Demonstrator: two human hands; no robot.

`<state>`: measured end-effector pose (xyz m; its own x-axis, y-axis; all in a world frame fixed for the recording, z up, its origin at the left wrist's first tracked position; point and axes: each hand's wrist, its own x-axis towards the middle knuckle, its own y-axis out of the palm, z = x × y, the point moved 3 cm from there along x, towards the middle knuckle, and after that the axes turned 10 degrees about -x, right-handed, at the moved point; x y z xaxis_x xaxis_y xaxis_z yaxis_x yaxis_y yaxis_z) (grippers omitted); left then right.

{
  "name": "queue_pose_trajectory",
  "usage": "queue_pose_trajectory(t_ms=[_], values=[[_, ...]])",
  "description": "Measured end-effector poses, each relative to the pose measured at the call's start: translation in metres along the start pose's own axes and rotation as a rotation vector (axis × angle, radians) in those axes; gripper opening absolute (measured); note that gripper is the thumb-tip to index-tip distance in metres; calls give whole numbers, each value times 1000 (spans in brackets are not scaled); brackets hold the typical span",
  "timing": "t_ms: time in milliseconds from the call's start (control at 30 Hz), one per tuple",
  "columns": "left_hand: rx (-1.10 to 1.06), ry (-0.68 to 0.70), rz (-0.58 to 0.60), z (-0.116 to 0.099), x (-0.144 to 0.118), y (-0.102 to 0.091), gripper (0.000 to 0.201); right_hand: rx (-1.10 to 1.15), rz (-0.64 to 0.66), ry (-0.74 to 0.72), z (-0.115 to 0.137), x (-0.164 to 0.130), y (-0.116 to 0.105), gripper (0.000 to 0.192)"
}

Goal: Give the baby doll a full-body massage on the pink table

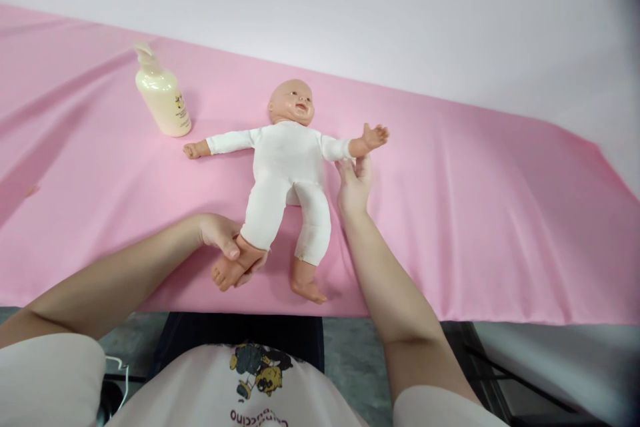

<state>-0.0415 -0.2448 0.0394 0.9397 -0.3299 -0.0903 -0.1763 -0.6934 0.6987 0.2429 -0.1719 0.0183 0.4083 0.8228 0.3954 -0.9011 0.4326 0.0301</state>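
A baby doll (289,157) with a white cloth body lies on its back on the pink cloth, head away from me. My left hand (223,240) is closed round the doll's foot on the left side, thumb on top and fingers underneath. The doll's other foot (306,280) rests free near the table's front edge. At the right, my right hand (354,183) grips the doll's outstretched arm near the wrist, its fingertips partly hidden behind the arm. The doll's other arm (225,142) stretches out to the left, untouched.
A cream pump bottle (163,100) stands on the pink tablecloth (480,213), beyond the doll's left-side hand. A white wall (375,7) runs along the table's far edge. Below the front edge are a dark chair or seat and a grey floor.
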Motion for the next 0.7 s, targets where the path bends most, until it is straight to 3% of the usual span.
queue_pose_trajectory(t_ms=[167,267,333,467,700], values=[[-3,-59,103,8,4,-2,45,317,-217,401,-27,8,-11,36],[-10,-102,195,14,4,-6,44,422,-237,602,-35,11,-13,19],[-3,-123,224,16,4,-8,45,446,-232,677,-36,11,-13,18],[-19,-99,162,9,3,-3,44,483,-218,710,-35,12,-11,19],[49,170,-126,-5,-1,-4,67,465,-188,567,-27,10,-10,24]])
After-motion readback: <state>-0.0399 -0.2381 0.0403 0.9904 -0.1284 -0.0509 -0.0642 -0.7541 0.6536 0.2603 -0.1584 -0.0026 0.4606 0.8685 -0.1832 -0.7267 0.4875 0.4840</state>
